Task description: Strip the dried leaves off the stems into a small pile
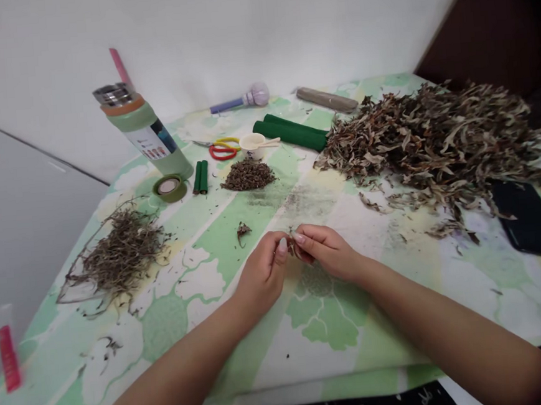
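My left hand (263,270) and my right hand (327,250) meet above the middle of the table, fingertips nearly touching. Both pinch a small dried leaf (293,248), mostly hidden by the fingers. Just left of them a curled dried leaf (242,231) lies by itself on the cloth. Beyond the hands is a small heap of brown crumbled leaf (248,175). A big pile of dried leaves (424,134) spreads at the right, and a tangle of thin dry stems (123,250) rests at the left.
A green bottle (150,134) stands at the back left beside a roll of tape (169,188). Small green rolls (200,177), scissors (223,148), a white cup (250,145) and larger green rolls (290,132) lie behind. A dark phone (536,219) is at right.
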`<state>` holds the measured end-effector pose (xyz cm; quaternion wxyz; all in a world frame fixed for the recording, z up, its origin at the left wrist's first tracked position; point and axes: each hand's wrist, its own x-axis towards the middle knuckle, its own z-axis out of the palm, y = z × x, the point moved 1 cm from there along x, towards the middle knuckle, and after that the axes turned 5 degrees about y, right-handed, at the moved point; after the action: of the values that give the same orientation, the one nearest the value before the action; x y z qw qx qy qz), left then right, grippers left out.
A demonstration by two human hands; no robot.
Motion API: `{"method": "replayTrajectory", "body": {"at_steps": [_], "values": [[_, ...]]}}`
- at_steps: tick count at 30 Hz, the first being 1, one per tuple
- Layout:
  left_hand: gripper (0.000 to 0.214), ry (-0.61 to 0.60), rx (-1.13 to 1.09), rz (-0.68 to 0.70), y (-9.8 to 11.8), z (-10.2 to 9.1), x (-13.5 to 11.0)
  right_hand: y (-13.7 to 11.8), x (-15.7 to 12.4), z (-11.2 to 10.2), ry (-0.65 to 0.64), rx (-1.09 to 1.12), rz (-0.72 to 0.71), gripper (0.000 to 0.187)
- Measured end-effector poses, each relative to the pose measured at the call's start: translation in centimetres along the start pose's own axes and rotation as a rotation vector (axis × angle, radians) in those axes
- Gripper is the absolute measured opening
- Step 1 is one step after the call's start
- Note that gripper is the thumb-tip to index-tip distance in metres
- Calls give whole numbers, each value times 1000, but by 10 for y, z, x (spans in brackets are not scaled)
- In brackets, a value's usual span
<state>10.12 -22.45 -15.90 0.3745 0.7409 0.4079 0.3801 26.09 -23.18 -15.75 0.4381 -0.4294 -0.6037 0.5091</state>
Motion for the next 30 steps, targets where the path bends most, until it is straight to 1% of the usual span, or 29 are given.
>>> {"method": "replayTrajectory", "body": {"at_steps": [3, 6, 13, 16, 20, 23, 27, 30], "values": [[20, -2, 33, -9, 0, 1, 1, 1, 0, 3, -18, -23, 3, 38], [21, 12, 9, -14, -4, 3, 1, 1, 1, 4, -19, -17, -4, 37], [23, 44, -112, -76, -11, 6, -1, 1, 2, 2, 46, -18, -33, 38], [24, 35, -133, -82, -10, 6, -1, 2, 2, 1, 69, -84, -72, 36], [25, 6, -152, -91, -8, 6, -1, 2, 2, 4, 26, -180, -88, 30], [25, 6, -207, -142, -9, 7, -1, 3, 2, 7, 21, -146, -64, 32], [26, 3, -290, -195, -10, 7, 0, 3, 3, 6, 85, -36, -28, 32], [26, 9, -311, -211, -9, 7, 0, 4, 4, 5, 119, 57, -32, 32]]}}
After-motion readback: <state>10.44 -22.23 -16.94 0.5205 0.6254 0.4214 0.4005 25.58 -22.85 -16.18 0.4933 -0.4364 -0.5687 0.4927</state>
